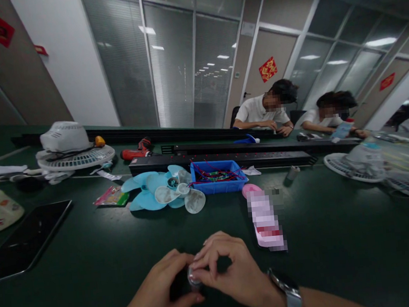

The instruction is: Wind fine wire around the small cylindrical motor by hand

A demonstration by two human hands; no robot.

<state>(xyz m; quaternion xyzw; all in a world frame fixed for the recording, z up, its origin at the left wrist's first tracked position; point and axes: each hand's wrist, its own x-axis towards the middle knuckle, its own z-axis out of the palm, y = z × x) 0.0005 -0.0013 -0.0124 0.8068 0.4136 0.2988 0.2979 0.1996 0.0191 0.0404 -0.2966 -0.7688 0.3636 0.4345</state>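
A small silver cylinder (pixel 194 279), partly covered by fingers, is between my two hands near the front of the table. My left hand (pixel 162 286) curls round it, thumb below and fingertips above. From the other side my right hand (pixel 228 266) pinches at its top with thumb and fingers. A watch with a metal band (pixel 286 289) is on my right wrist. The exact kind of cylinder cannot be made out. Beyond my right hand lies a pink, partly blurred-out object (pixel 267 219).
Light-blue and grey fan blades (pixel 157 188) lie ahead, beside a blue bin (pixel 218 185) of wires. A dark tablet (pixel 29 238) is at left. Another metal cylinder (pixel 292 174) stands right of the bin. Farther back are a red drill (pixel 138 149), black rails (pixel 219 159) and people.
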